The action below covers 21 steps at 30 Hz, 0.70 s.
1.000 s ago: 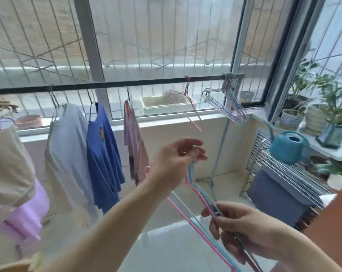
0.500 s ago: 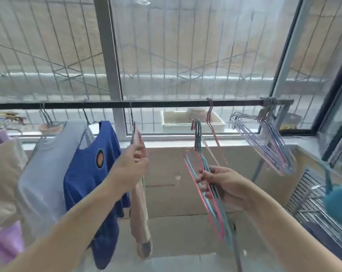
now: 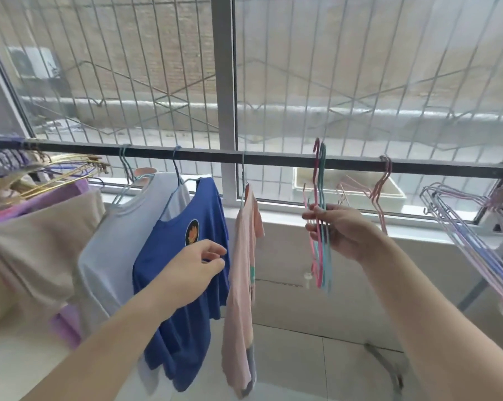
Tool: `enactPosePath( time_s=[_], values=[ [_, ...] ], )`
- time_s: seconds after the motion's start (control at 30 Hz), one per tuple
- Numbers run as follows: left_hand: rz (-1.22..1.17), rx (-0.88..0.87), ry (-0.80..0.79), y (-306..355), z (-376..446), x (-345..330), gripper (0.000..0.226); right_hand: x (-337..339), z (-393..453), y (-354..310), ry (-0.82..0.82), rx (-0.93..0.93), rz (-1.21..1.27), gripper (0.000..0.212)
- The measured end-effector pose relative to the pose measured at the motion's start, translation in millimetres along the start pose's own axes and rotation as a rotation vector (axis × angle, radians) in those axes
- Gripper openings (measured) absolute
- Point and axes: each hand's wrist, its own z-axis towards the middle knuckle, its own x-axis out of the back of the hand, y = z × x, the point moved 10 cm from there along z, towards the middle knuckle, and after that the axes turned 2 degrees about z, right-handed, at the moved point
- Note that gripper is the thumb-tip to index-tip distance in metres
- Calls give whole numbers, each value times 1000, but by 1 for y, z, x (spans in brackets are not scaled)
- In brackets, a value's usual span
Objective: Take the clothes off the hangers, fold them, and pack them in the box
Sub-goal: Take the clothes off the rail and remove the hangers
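Observation:
A black rail [image 3: 273, 159] runs across the window. On it hang a blue shirt [image 3: 184, 285] with a round badge, a pale grey shirt [image 3: 105, 256], a pink garment [image 3: 243, 270] and a beige top [image 3: 33, 247], each on a wire hanger. My right hand [image 3: 342, 230] grips a bunch of bare pink and teal hangers [image 3: 321, 233], their hooks at the rail. My left hand [image 3: 195, 267] hovers in front of the blue shirt with fingers loosely curled and holds nothing. No box is in view.
A lone pink hanger [image 3: 382, 186] and a thick bundle of bare hangers [image 3: 473, 227] hang at the rail's right end. Gold and purple hangers [image 3: 48, 175] crowd the left end over a lilac garment [image 3: 68, 322]. A white tub [image 3: 395, 192] sits outside the barred window.
My right hand has raised the hanger bunch up to the rail. My left hand has dropped from the pink garment's hanger to in front of the blue shirt. The view has tilted upward.

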Motion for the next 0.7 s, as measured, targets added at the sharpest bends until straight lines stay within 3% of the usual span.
enactPosePath(
  time_s=[0.23, 0.47, 0.53, 0.6, 0.63, 0.7],
  values=[
    [-41, -11, -73, -12, 15, -3, 19, 39, -1, 33, 227, -64, 44, 16],
    [-51, -112, -151, 4, 31, -16, 20, 86, -20, 12, 475, 3, -36, 21],
    [-48, -130, -164, 1, 34, -11, 21, 101, -29, 6, 542, 1, -246, 25],
    [-53, -135, -160, -7, 35, 1, 22, 107, -41, -4, 639, -1, -698, 33],
    [-77, -140, -138, -10, 36, 10, 22, 103, -47, -16, 720, 71, -972, 40],
    [-128, -153, -2, -19, 38, 39, 22, 58, -67, -43, 854, 432, -1269, 47]
  ],
)
